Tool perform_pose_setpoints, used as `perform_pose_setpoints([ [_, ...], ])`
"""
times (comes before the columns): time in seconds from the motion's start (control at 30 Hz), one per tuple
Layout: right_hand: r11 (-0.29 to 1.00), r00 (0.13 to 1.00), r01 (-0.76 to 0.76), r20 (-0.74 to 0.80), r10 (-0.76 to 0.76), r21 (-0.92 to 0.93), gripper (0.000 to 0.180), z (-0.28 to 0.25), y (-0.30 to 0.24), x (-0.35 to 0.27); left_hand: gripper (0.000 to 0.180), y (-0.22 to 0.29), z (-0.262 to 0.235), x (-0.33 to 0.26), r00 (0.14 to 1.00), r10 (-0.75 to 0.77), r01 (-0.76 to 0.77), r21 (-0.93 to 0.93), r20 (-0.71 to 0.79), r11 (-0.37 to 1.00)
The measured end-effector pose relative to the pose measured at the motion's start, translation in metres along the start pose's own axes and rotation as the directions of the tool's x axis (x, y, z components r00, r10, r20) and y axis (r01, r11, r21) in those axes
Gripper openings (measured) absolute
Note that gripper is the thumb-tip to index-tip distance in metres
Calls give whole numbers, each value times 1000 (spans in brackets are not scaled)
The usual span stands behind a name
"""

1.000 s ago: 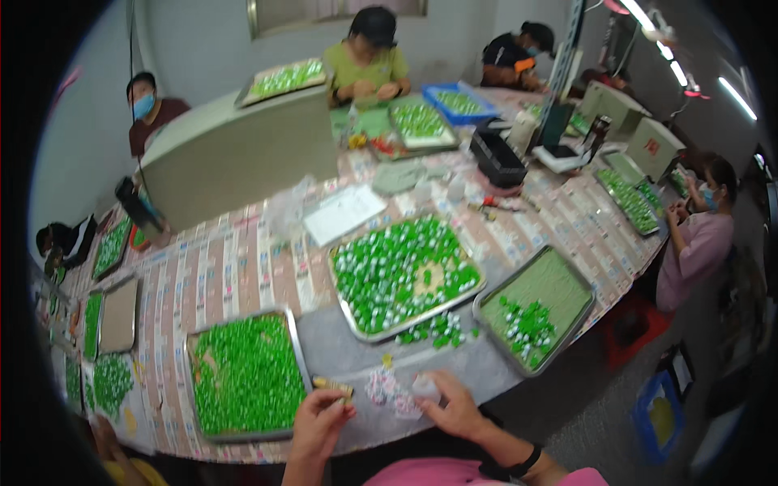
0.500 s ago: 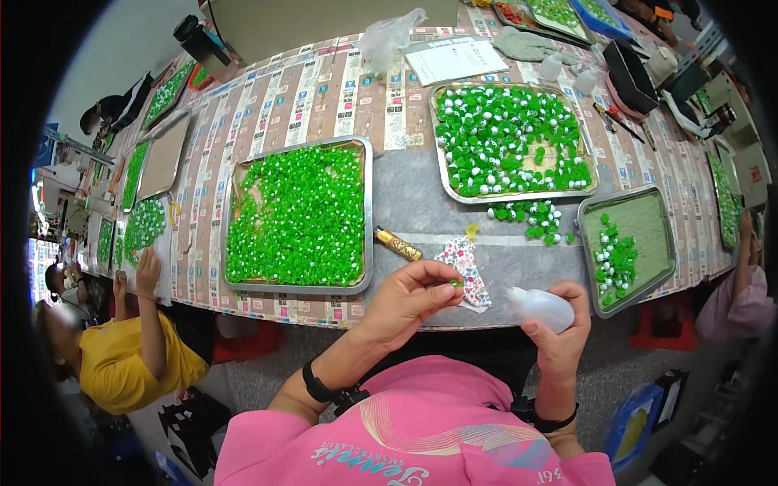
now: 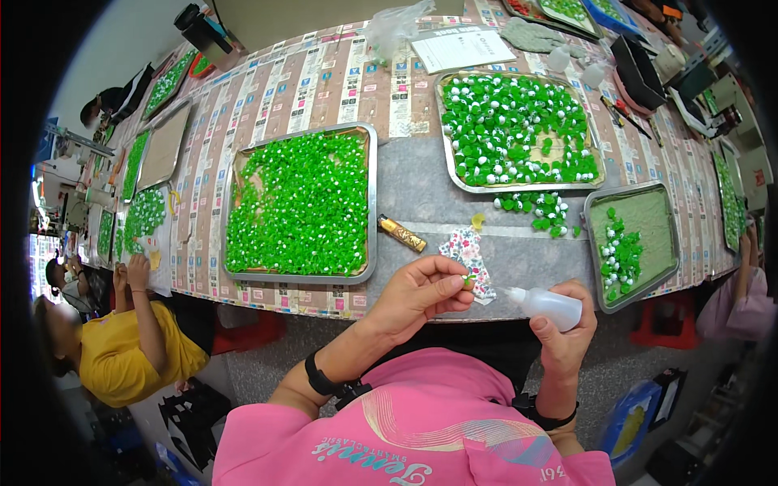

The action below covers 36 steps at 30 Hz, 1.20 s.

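Between thumb and forefinger, my left hand (image 3: 425, 296) pinches a tiny green piece (image 3: 468, 278) with a white spot. My right hand (image 3: 566, 330) is wrapped round a white squeeze bottle (image 3: 551, 308), tilted with its nozzle pointing left toward that piece, a small gap apart. Behind my fingers lies a floral cloth (image 3: 468, 257). A metal tray (image 3: 374, 202) on the left is full of small green pieces with white spots. The far right tray (image 3: 519, 190) holds larger green pieces with white balls, and several more such pieces (image 3: 539, 211) lie loose in front of it.
A smaller tray (image 3: 668, 279) at right holds a few green-and-white pieces. A gold-and-black lighter (image 3: 402, 233) lies beside the left tray. Farther back are a paper sheet (image 3: 462, 50), a plastic bag (image 3: 395, 28) and a black bin (image 3: 636, 71). A person in yellow (image 3: 146, 348) works at left.
The bottle has tipped closer to level, and its nozzle now points more directly at the piece in my left hand. My left hand has shifted slightly right. The whole view has moved a little.
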State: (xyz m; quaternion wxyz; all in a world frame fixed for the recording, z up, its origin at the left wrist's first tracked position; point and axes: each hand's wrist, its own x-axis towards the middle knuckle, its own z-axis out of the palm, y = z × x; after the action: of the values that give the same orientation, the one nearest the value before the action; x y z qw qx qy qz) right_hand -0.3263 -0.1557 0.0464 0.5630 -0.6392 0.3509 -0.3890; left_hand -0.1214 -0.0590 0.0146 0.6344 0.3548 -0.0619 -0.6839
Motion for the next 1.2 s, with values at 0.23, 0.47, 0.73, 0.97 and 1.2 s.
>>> perform_pose_setpoints([
  [0.23, 992, 998, 59, -12, -61, -116, 44, 3, 0, -1, 12, -2, -6, 1, 1000, -19, 19, 1, -4, 1000],
  [0.47, 982, 997, 80, 4, -80, -172, 42, 0, 1, -1, 12, -3, -6, 1, 999, -35, 35, -6, 8, 999],
  [0.73, 985, 998, 61, 2, -61, -162, 41, 0, 2, -1, 14, -2, -7, 2, 999, -48, 48, 0, 0, 999],
  [0.97, 986, 999, 48, -3, -49, -158, 41, -1, 3, -1, 14, -3, -7, 1, 998, -55, 55, -8, -5, 998],
  [1.2, 990, 1000, 28, -7, -29, -140, 40, 0, 4, -2, 14, -2, -6, 0, 998, -55, 55, -12, 3, 998],
])
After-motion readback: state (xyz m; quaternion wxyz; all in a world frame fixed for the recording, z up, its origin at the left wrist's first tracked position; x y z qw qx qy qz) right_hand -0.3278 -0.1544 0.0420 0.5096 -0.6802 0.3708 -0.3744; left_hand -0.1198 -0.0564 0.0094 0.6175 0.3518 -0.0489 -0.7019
